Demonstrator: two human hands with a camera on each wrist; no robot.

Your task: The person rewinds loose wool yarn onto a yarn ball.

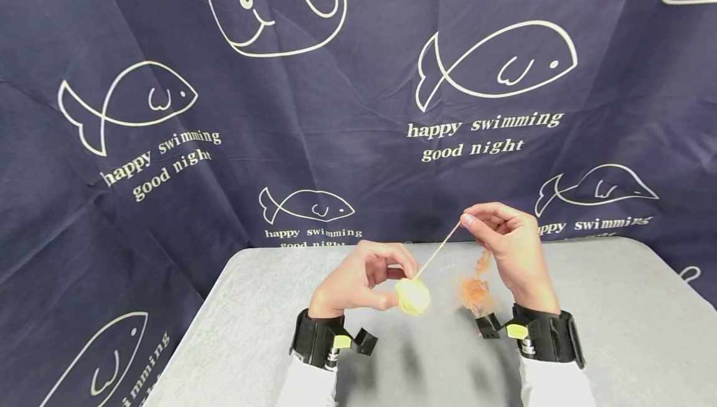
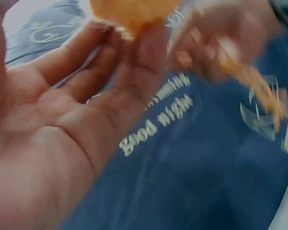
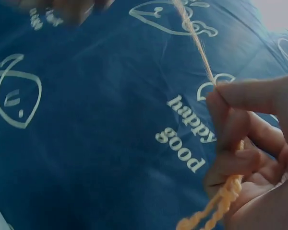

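Mid-table (image 1: 616,307), left hand (image 1: 358,282) holds yarn ball (image 1: 413,296).

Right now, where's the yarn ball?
In the head view the yarn ball sits centre, above the grey table, held at the left hand's fingertips, left of the right hand.

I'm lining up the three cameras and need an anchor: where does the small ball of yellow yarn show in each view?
Head: the yarn ball sits low and centre, held at the left hand's fingertips above the grey table.
Left wrist: at the top edge, blurred, against the fingertips.
Right wrist: not in it; only the strand pinched by the right hand.
Shared landmark: the navy whale-print cloth.
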